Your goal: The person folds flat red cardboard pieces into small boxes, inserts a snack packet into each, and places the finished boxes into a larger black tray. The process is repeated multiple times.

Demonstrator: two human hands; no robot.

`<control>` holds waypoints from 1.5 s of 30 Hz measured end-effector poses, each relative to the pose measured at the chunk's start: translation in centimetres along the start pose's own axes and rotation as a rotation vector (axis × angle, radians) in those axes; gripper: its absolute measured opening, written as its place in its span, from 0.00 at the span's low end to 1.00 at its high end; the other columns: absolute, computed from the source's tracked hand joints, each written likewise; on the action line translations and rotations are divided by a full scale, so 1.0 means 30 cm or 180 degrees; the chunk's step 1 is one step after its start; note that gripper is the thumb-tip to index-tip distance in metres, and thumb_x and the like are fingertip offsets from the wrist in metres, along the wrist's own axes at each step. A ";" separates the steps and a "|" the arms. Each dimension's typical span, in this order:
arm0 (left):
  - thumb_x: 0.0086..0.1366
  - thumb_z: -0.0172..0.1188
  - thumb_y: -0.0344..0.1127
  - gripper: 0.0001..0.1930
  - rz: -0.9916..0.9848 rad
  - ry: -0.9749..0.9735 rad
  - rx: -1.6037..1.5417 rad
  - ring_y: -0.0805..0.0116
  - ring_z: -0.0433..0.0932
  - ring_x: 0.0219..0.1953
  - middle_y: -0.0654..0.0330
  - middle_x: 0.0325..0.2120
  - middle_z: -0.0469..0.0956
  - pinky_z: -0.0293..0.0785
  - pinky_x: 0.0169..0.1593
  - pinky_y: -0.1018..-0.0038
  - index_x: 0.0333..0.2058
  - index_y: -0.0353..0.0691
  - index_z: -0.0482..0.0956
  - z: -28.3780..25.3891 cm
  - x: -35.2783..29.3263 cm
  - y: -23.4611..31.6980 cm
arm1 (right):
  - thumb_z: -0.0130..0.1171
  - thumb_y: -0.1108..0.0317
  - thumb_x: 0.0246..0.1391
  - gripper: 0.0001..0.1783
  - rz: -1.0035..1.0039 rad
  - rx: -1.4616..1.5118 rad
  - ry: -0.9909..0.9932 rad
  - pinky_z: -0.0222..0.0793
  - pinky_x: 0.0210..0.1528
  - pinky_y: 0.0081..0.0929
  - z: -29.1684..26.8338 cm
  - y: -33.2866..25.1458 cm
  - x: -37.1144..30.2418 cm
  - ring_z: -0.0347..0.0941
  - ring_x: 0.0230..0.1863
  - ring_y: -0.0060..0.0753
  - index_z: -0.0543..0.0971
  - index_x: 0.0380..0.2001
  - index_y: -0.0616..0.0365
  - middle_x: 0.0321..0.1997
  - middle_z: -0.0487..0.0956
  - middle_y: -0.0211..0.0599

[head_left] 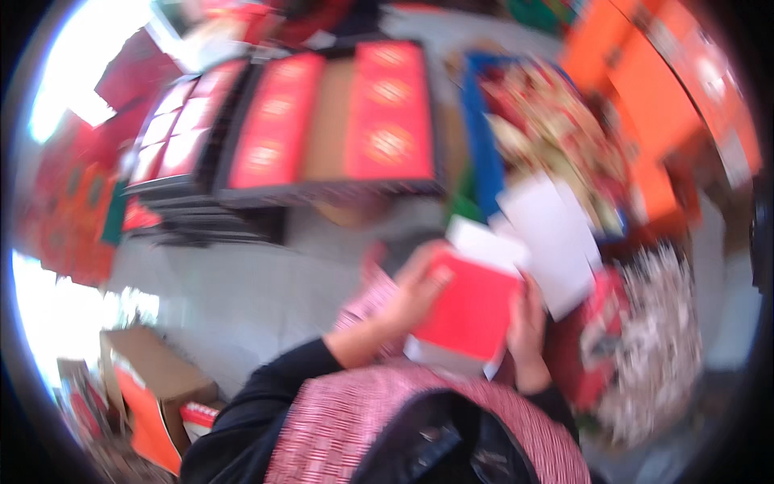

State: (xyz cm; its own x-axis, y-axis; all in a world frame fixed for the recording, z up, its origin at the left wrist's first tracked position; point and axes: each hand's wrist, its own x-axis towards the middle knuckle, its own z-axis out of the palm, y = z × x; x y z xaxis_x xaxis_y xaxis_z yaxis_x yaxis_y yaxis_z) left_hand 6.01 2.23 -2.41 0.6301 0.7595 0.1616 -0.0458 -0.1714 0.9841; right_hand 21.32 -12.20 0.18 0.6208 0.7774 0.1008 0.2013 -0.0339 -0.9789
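Observation:
Between my two hands, just above my lap, is a red paper box [472,305] with white flaps standing out at its top and a white edge below. My left hand [415,289] grips its left side, thumb on the red face. Along the opposite side, the fingers of my right hand [528,319] press against it. White card [552,238] spreads out just beyond my right hand; blur hides whether it joins the box. A pink woven cloth [339,419] covers my front.
Ahead, a black tray [330,194] holds two rows of red boxes, beside a stack of similar trays [181,185]. A blue crate [484,137] contains red-and-gold pieces. Orange cartons [653,105] rise at the right, above a whitish heap [653,347]. At lower left stands a cardboard carton [161,367].

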 end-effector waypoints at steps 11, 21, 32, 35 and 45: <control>0.72 0.46 0.41 0.19 0.0056 -0.0754 -0.0005 0.58 0.73 0.51 0.49 0.46 0.76 0.67 0.56 0.69 0.49 0.30 0.74 -0.064 0.147 0.034 | 0.47 0.61 0.65 0.23 0.0078 -0.0472 0.0034 0.63 0.58 0.35 -0.038 -0.028 0.123 0.69 0.54 0.45 0.73 0.50 0.73 0.53 0.74 0.52; 0.71 0.47 0.45 0.21 -0.0418 0.0045 0.0151 0.53 0.72 0.48 0.48 0.42 0.73 0.67 0.53 0.66 0.44 0.30 0.76 0.035 0.219 -0.203 | 0.48 0.62 0.65 0.23 -0.0165 -0.0887 -0.0247 0.62 0.59 0.37 0.014 0.033 0.160 0.68 0.57 0.49 0.72 0.52 0.74 0.55 0.73 0.56; 0.70 0.51 0.42 0.17 -0.0204 -0.0356 -0.0731 0.63 0.72 0.48 0.56 0.43 0.74 0.67 0.53 0.71 0.44 0.33 0.80 0.008 0.167 -0.150 | 0.51 0.55 0.63 0.33 0.0400 -0.0005 -0.0800 0.52 0.65 0.39 -0.081 0.057 0.149 0.59 0.63 0.46 0.61 0.62 0.69 0.62 0.65 0.54; 0.70 0.51 0.40 0.16 -0.0044 -0.0428 -0.0913 0.64 0.72 0.48 0.57 0.43 0.74 0.67 0.54 0.71 0.44 0.34 0.80 0.013 0.169 -0.168 | 0.51 0.54 0.63 0.32 0.0530 0.0375 -0.1042 0.56 0.63 0.38 -0.144 0.157 0.185 0.62 0.61 0.44 0.63 0.60 0.69 0.61 0.67 0.51; 0.71 0.46 0.37 0.11 0.0343 0.0101 0.0332 0.54 0.71 0.44 0.50 0.36 0.68 0.67 0.49 0.66 0.37 0.34 0.71 0.050 0.160 -0.111 | 0.49 0.59 0.64 0.23 -0.0253 -0.0620 -0.0818 0.62 0.56 0.37 -0.031 0.005 0.164 0.69 0.53 0.47 0.71 0.51 0.69 0.51 0.74 0.53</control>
State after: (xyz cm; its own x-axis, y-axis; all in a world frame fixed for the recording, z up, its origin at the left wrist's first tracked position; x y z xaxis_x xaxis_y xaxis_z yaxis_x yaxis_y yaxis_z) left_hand 10.34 5.50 -5.01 0.6010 0.7524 0.2697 -0.0299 -0.3160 0.9483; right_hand 25.11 -8.97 0.70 0.3910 0.9146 0.1033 0.3980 -0.0668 -0.9150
